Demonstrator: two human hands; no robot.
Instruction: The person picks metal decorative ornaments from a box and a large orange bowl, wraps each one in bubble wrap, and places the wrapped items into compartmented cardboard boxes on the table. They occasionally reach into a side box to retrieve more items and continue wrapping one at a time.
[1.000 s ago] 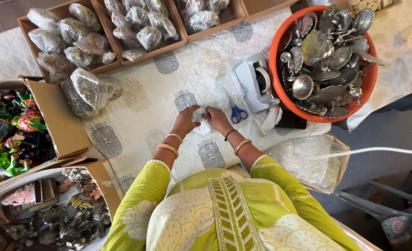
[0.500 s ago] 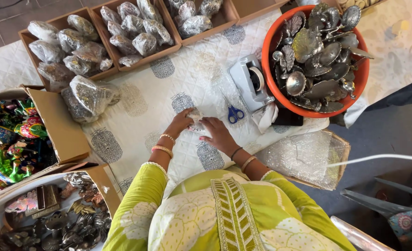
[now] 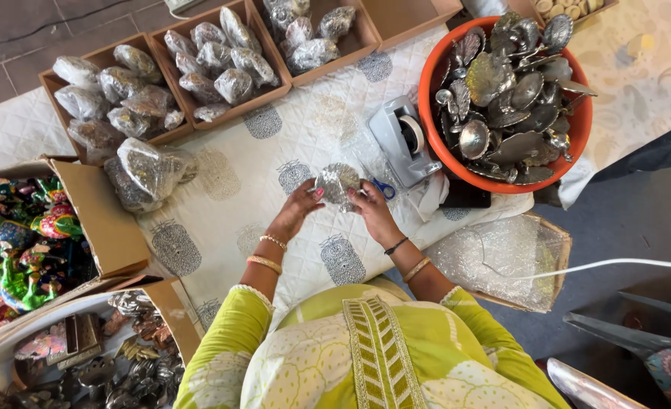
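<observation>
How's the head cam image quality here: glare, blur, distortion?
Head view: even daylight, soft shadows; glints on the metal dishes in the orange tub; wide-angle bending at the edges; both hands, left hand and right hand, and the wrapped piece sharp.

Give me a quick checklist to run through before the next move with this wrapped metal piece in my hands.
1. Both hands on the piece: left hand and right hand grip the wrapped metal piece from either side. Ok.
2. Wrap fully covers the piece: the far side is hidden. Cannot tell.
3. Tape dispenser close by: it sits just beyond the right hand. Ok.
4. Scissors close by: the blue handles show beside the right hand. Ok.
5. Room in the cardboard tray of wrapped pieces: it looks packed full. Not ok.
6. Unwrapped stock: the orange tub is heaped with metal pieces. Ok.
</observation>
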